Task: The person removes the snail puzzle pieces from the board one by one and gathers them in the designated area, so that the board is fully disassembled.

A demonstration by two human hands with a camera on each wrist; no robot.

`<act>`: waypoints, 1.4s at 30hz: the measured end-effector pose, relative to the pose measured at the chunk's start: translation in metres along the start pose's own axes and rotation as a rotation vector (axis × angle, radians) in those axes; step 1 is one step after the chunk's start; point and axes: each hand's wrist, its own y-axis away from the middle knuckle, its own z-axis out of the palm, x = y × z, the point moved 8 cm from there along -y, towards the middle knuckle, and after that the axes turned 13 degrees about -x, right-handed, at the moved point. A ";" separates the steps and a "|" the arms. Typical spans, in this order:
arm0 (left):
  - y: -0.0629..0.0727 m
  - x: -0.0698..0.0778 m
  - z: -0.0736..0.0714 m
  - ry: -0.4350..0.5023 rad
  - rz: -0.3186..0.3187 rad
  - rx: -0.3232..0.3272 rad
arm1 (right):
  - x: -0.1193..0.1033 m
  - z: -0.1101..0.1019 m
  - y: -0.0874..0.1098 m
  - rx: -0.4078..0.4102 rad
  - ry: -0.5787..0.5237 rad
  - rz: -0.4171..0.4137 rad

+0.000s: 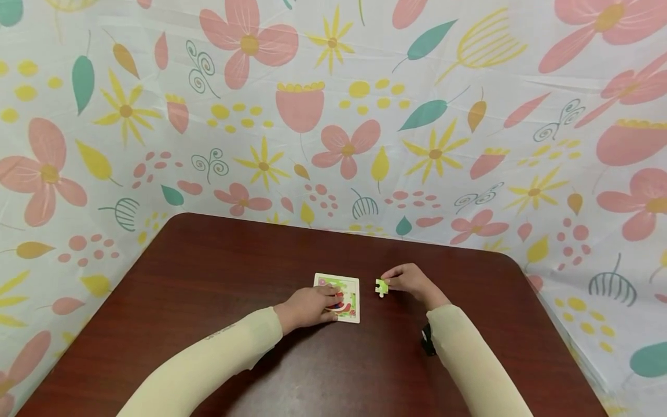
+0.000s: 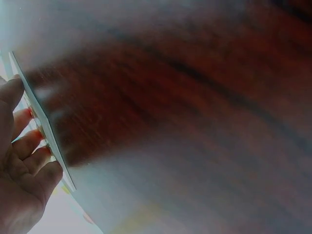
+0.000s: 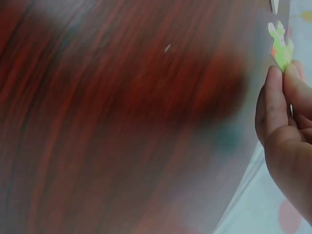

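Observation:
A small square jigsaw puzzle with a pale frame and a colourful picture lies on the dark table. Across its left and middle part rests my left hand, fingers stretched over the picture and hiding much of it. In the left wrist view that hand touches the thin edge of the puzzle board. To the right of the board, my right hand pinches a green puzzle piece between thumb and fingers. The right wrist view shows the piece held at its edge by the fingertips.
The reddish-brown wooden table extends around both hands. Behind it hangs a white sheet printed with flowers and leaves. A black object shows at the right wrist, under the sleeve.

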 end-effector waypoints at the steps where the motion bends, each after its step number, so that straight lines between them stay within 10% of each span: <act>1: 0.000 0.000 0.000 -0.002 0.000 0.000 | 0.002 -0.002 0.001 -0.002 -0.005 -0.001; 42: -0.003 -0.004 0.004 0.010 -0.008 -0.015 | 0.055 -0.070 0.049 -0.044 -0.030 0.038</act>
